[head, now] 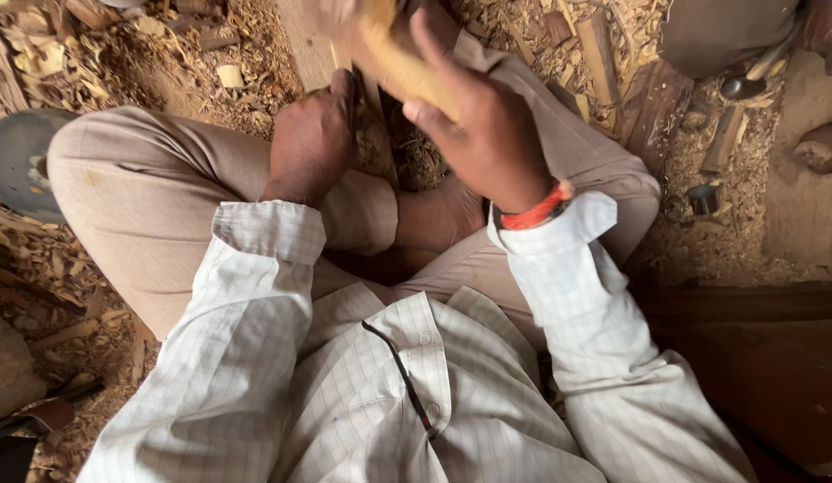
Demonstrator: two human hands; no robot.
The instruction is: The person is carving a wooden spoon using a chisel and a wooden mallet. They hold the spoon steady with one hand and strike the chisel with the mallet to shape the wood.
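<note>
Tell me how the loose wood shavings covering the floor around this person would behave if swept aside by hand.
The wood shavings look thin and curled, so they are probably very light and would scatter rather than slide as one mass. They lie in loose heaps, so they would likely crumble and shift. Thicker offcuts among them would probably resist more.

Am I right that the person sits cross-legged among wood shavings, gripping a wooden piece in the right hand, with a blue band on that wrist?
Not quite: the band on the right hand's wrist is orange-red, not blue, as the head view shows. The wooden piece and the wood shavings are as you said.
</note>
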